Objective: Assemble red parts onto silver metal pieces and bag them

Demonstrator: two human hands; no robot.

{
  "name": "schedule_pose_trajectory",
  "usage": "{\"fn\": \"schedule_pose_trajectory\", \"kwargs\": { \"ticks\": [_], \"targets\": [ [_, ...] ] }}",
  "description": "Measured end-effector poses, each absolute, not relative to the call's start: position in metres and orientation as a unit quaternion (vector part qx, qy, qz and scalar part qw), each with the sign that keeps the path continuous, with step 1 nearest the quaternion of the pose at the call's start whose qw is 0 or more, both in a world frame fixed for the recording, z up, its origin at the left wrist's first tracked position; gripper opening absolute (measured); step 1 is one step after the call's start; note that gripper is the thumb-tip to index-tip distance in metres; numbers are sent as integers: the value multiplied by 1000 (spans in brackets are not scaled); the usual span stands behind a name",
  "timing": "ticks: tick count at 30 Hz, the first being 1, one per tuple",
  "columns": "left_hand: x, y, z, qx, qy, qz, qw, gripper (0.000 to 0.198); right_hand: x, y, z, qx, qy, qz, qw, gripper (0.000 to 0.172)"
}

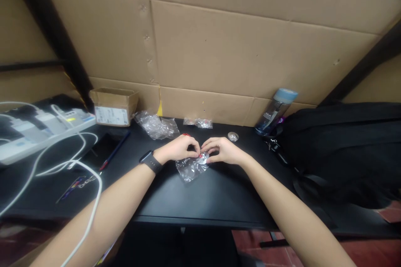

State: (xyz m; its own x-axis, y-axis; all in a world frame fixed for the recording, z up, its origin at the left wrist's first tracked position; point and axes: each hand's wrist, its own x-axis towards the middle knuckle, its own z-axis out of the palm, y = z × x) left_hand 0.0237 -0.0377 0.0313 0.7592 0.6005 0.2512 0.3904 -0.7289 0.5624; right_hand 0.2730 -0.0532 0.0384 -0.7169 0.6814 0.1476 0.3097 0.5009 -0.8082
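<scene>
My left hand (181, 148), a black watch on its wrist, and my right hand (221, 150) meet over the middle of a black desk (203, 196). Both pinch a small round silvery item (203, 157) with red on it, at the mouth of a clear plastic bag (189, 169) that lies crumpled under the left fingers. A small round clear piece (233, 136) lies on the desk just beyond my right hand.
Crumpled clear bags (156, 126) and small packets (198, 122) lie at the back. A cardboard box (113, 106), power strip (40, 127) with white cables, phone (102, 150) and pen lie left. A blue-capped bottle (275, 110) and black bag (341, 150) stand right. Cardboard wall behind.
</scene>
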Motion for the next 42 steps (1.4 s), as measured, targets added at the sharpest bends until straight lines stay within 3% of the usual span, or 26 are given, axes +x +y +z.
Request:
{"fn": "schedule_pose_trajectory", "kwargs": {
  "ticks": [8,23,30,36,42],
  "targets": [
    [23,-38,32,904,283,209,243,9,271,-52,35,-331,-783,486,201,55],
    [23,-32,23,849,324,239,343,12,273,-45,33,-388,-777,413,274,41],
    [25,-29,21,839,352,275,311,13,282,-44,31,-412,-774,440,194,56],
    [26,-31,23,835,351,310,290,16,280,-39,26,-442,-783,388,202,32],
    [28,-33,27,833,346,331,276,13,277,-38,24,-451,-784,365,221,24]
  ]
}}
